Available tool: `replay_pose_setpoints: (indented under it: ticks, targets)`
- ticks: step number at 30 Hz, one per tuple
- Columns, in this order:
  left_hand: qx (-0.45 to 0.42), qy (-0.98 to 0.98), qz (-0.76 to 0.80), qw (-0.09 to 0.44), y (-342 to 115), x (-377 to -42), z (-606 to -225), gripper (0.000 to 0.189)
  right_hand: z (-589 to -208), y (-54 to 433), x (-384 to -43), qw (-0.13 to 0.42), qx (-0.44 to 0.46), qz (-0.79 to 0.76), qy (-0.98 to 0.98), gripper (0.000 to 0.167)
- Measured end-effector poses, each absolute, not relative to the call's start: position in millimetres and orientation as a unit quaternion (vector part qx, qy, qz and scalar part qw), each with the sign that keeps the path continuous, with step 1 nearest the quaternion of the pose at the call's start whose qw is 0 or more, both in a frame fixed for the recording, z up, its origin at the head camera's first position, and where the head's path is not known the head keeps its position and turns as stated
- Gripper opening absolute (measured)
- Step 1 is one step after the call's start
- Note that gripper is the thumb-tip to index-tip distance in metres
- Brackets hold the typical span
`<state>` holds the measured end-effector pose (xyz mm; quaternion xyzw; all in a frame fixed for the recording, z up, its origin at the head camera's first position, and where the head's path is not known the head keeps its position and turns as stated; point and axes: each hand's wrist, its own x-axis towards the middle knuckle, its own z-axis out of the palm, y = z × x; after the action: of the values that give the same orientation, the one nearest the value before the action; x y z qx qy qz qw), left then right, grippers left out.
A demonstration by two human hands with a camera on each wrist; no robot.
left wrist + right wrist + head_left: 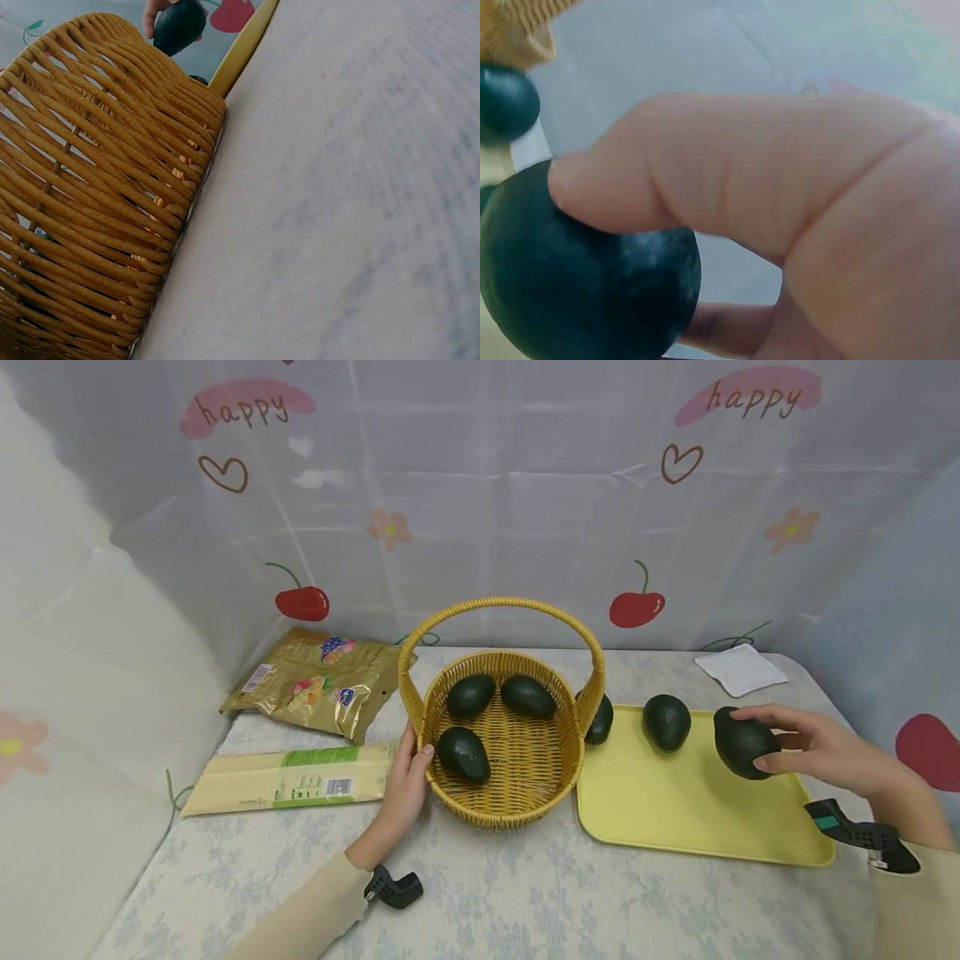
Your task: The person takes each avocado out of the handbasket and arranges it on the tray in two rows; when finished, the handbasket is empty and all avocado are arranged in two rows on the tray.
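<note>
A yellow wicker basket (506, 810) with a tall arched handle stands mid-table, three dark green avocados (463, 755) inside it. At its left side my left hand (406, 781) holds the basket, the thumb at the rim and the fingers outside, partly hidden. Over the right part of a yellow tray (697, 827), my right hand (817, 745) grips another avocado (745, 743) between thumb and fingers. In the right wrist view the thumb presses on that avocado (592, 277). Two more avocados lie on the tray, one (667, 723) in plain view, one (600, 720) partly behind the basket handle.
Left of the basket lie a gold snack bag (322, 681) and a long cream-and-green packet (300, 778). A white folded cloth or packet (741, 670) sits behind the tray. Printed curtains (495, 510) hang along the table's back and sides.
</note>
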<state>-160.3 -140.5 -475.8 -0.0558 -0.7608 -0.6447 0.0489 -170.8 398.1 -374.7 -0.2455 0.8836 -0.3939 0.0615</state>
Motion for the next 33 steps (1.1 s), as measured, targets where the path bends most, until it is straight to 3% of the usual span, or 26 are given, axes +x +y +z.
replay_pose_setpoints:
  ticks: [11, 16, 22, 33]
  targets:
    - [-0.053, -0.764, -0.641, 0.053, -139.7, -161.3, -478.0, 0.063, -389.7, 427.9, -192.4, 0.109, -0.109, -0.337, 0.929, 0.051]
    - [-0.055, -0.764, -0.642, 0.049, -140.8, -161.3, -477.7, 0.063, -391.3, 428.0, -201.8, 0.138, -0.071, -0.299, 0.942, 0.057]
    - [-0.057, -0.762, -0.643, 0.045, -141.6, -160.7, -477.2, 0.063, -394.5, 424.3, -208.5, 0.144, -0.06, -0.276, 0.949, 0.064]
    - [-0.058, -0.758, -0.649, 0.039, -140.7, -160.3, -476.1, 0.064, -395.2, 421.6, -209.9, 0.12, -0.079, -0.259, 0.955, 0.058]
